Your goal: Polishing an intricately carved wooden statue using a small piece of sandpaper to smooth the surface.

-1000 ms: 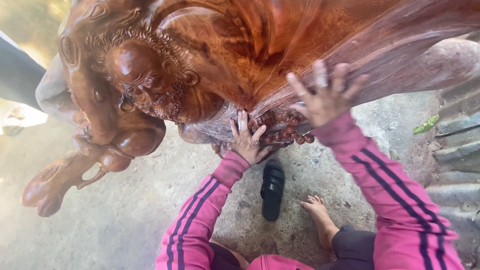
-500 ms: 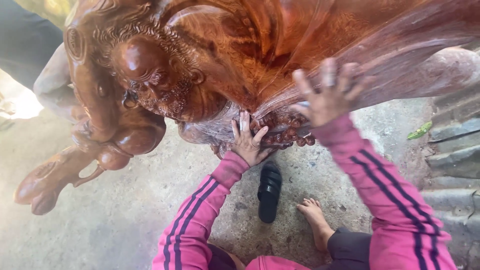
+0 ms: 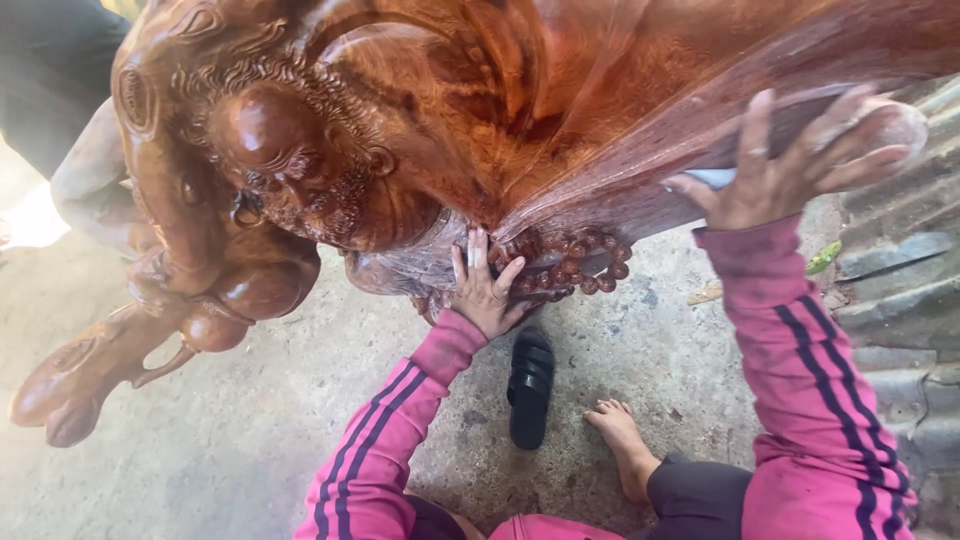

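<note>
Carving (image 3: 500,120) — big red-brown wooden figure — looms above both hands, long axis left to right. Left hand (image 3: 487,290) open, fingers spread flat on the carved beads (image 3: 580,265) beneath. Right hand (image 3: 790,165) open, palm pressing the upper flank. Black sandal (image 3: 530,388) below on concrete floor (image 3: 200,450).

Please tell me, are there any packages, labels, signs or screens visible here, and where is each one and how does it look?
None in view: only the carved red-brown wooden statue, both hands on it (left hand, right hand), a black sandal on the concrete floor, and a bare foot.
</note>
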